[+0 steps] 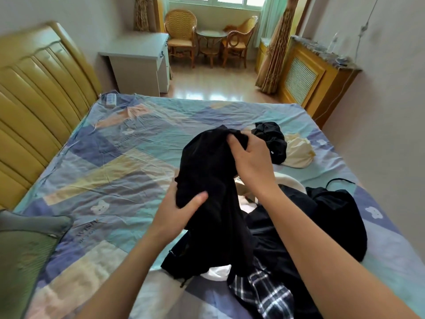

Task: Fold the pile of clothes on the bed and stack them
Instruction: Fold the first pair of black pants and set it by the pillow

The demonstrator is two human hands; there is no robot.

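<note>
While both hands grip black garment (pixel 207 162), left hand (pixel 181 211) low, right hand (pixel 250 157) high, bedsheet (pixel 110 171) reads "WISH".

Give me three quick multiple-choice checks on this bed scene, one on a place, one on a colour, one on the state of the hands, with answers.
1. Where does the remote control lie?
A. on the white desk
B. on the bed's far corner by the headboard
C. on the floor

2. What colour is the garment being held up?
A. black
B. cream
C. red

3. How do the hands stand?
A. both idle on the sheet
B. only one grips
C. both grip the garment

Answers: 1 B, it rests on the bed sheet near the headboard. 2 A, the lifted cloth is plain black. 3 C, the left hand and right hand both clutch it.
</note>
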